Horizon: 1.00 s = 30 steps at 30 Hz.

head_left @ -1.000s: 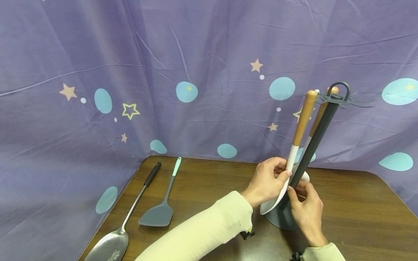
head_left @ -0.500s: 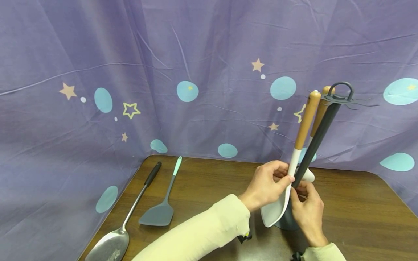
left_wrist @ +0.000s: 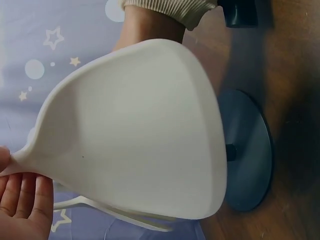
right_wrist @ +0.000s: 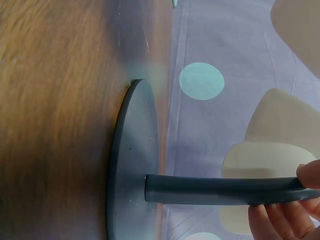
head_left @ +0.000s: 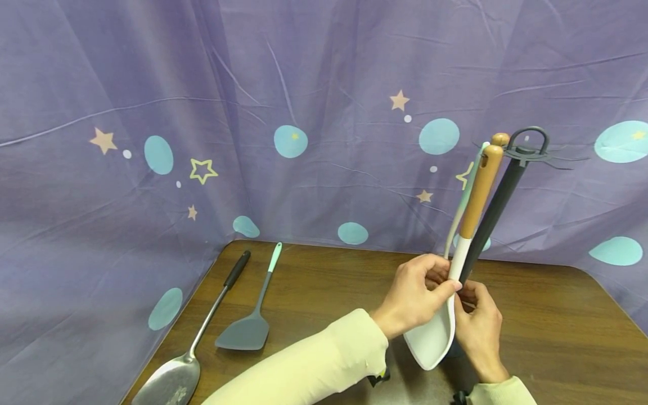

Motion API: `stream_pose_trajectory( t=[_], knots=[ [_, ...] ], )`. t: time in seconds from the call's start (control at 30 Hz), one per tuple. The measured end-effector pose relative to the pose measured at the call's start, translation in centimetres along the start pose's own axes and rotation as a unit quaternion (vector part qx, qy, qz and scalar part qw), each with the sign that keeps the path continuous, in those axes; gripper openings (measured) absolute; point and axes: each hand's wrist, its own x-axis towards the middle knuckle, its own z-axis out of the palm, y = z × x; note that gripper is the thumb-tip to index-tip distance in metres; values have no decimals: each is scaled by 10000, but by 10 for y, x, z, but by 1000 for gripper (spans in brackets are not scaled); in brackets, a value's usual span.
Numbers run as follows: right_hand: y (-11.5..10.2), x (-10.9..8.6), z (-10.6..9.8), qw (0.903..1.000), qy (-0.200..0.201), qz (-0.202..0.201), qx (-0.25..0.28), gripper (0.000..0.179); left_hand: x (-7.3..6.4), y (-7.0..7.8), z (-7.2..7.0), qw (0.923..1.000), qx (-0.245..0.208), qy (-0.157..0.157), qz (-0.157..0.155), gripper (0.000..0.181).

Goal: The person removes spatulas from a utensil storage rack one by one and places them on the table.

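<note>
My left hand [head_left: 417, 289] pinches the white neck of a turner with a wooden handle [head_left: 475, 208]. Its broad white blade [left_wrist: 130, 130] fills much of the left wrist view, facing that camera. The handle's top is beside the hooked crown [head_left: 526, 153] of a dark utensil stand. With thumb and fingers, my right hand [head_left: 478, 323] grips the stand's pole [right_wrist: 220, 190] low down, above its round base [right_wrist: 135, 160]. Behind the turner show a mint-handled utensil [head_left: 468, 188] and a second wooden handle [head_left: 501, 139]. Their white heads are mostly hidden in the head view.
On the left of the brown table [head_left: 324, 275] lie a metal wok spatula [head_left: 174, 379] with a black handle and a grey turner [head_left: 245, 332] with a mint handle. A purple patterned curtain [head_left: 324, 112] hangs right behind the table.
The wooden-handled turner has swung toward the front and right, its blade now lower and facing left. A mint-handled utensil has come into view behind it. My right hand stays on the pole.
</note>
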Motion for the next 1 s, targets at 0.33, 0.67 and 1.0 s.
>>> stream_pose_trajectory(
  t=[0.33,0.67,1.0],
  knots=[
    [0,0,-2,9999,14,-42,-130,19,-3,5,1,9996,168,119,211,14],
    [1,-1,-1,10000,-19,-21,-83,18,-1,8,-1,9988,312,225,314,13],
    [0,0,-1,10000,-25,-6,-31,18,1,10,-4,9988,287,265,310,14]
  ],
)
